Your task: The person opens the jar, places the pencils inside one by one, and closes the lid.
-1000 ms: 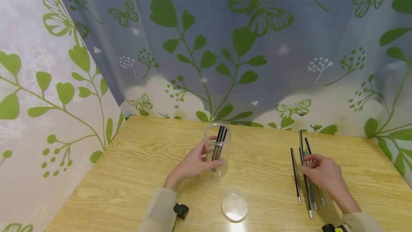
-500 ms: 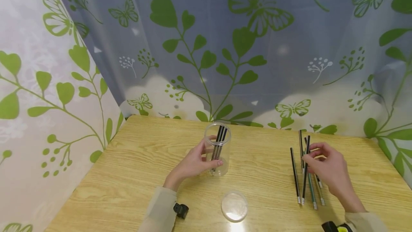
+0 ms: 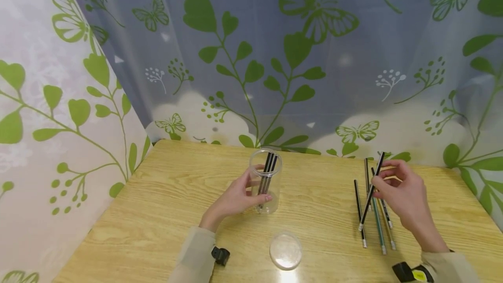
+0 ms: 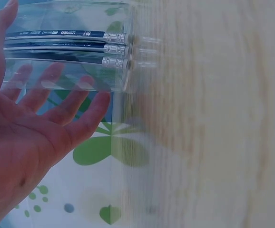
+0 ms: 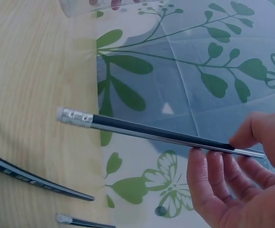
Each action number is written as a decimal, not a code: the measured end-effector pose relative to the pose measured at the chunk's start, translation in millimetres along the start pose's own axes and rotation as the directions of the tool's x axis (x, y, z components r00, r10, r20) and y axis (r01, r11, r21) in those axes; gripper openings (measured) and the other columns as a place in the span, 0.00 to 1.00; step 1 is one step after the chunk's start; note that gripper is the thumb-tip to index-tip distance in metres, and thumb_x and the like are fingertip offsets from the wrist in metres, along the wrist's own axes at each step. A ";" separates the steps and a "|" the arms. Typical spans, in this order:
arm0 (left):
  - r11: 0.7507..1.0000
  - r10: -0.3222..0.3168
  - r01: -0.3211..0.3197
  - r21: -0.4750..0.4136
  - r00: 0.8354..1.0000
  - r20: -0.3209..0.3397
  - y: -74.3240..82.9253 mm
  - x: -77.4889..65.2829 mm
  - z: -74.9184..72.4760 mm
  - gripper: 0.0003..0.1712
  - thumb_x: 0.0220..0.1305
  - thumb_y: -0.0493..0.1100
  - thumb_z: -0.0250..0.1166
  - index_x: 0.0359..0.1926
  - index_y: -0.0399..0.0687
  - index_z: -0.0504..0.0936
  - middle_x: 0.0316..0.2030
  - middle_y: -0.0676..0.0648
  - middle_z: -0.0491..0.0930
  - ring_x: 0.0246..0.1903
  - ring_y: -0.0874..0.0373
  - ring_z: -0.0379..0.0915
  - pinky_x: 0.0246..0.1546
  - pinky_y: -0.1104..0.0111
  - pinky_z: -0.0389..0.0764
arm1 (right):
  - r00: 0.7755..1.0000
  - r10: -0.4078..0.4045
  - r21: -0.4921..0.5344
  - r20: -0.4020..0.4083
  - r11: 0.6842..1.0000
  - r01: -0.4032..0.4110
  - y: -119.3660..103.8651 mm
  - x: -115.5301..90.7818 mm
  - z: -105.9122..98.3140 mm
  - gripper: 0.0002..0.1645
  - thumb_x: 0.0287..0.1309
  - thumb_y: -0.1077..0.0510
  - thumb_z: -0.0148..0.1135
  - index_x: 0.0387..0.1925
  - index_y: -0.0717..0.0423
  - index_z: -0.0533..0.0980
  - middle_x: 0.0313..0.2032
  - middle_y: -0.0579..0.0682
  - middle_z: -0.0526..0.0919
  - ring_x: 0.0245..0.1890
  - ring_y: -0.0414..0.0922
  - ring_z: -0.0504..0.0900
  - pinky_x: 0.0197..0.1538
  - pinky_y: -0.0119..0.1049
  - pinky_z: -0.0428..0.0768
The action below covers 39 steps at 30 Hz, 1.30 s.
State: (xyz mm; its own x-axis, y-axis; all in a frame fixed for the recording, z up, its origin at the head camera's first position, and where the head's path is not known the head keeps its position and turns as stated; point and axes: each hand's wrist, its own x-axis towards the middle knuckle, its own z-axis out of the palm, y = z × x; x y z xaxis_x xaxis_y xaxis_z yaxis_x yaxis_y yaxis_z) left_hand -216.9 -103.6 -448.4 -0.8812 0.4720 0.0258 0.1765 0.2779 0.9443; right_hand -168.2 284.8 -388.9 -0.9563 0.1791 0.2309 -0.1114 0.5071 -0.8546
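Observation:
My left hand [image 3: 235,198] grips a clear plastic jar [image 3: 276,193] that stands upright on the table. Inside lean three dark pencils [image 4: 71,46], their metal-capped eraser ends at the jar's bottom in the left wrist view. Over on the right, my right hand [image 3: 404,195] pinches a black-and-silver pencil [image 5: 152,133] between thumb and fingers near its upper end. That pencil is tilted and raised, its white eraser pointing down toward me. Below it lie several loose pencils, among them a green one [image 3: 379,226] and a black one [image 3: 358,208].
A round clear lid [image 3: 286,250] lies flat on the wooden table [image 3: 157,213], nearer to me than the jar. Patterned curtains [image 3: 243,56] with green leaves and butterflies hang behind the table and along its left side.
From among the loose pencils my right hand has taken hold of one, lifted it and tilted its eraser end leftward. The left hand and jar have stayed in place.

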 end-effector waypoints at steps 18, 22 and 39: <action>1.000 -0.002 0.002 0.012 1.000 -0.006 1.2 -0.1 -1.3 0.46 0.63 0.51 0.75 0.76 0.69 0.59 0.76 0.49 0.63 0.73 0.40 0.64 0.70 0.47 0.73 | 0.998 -0.046 0.200 -0.050 0.978 0.055 -40.3 19.8 2.2 0.22 0.64 0.69 0.60 0.55 0.47 0.70 0.35 0.40 0.78 0.30 0.34 0.82 0.31 0.31 0.89; 1.000 0.001 -0.001 0.010 1.000 -0.004 0.1 0.1 -1.3 0.46 0.63 0.51 0.74 0.76 0.69 0.59 0.76 0.49 0.64 0.73 0.39 0.64 0.70 0.47 0.73 | 0.995 -0.063 0.333 -0.080 0.939 0.087 -50.9 23.3 6.3 0.22 0.62 0.71 0.61 0.53 0.48 0.71 0.35 0.43 0.78 0.29 0.35 0.83 0.30 0.31 0.88; 1.000 0.002 -0.002 0.009 1.000 0.002 0.0 -0.1 -0.8 0.46 0.63 0.51 0.74 0.76 0.69 0.59 0.76 0.48 0.63 0.73 0.39 0.63 0.70 0.47 0.73 | 0.974 -0.129 0.621 -0.186 0.753 0.218 -99.1 30.7 33.8 0.21 0.55 0.81 0.57 0.46 0.60 0.73 0.32 0.51 0.80 0.25 0.42 0.86 0.29 0.38 0.89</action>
State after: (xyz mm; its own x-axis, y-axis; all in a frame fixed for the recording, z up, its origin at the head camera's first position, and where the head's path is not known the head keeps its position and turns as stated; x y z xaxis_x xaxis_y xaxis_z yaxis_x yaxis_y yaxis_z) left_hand -217.2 -104.3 -448.1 -0.8800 0.4741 0.0272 0.1825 0.2847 0.9411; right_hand -195.6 211.6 -312.8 -0.8669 0.2659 0.4217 -0.4603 -0.1025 -0.8818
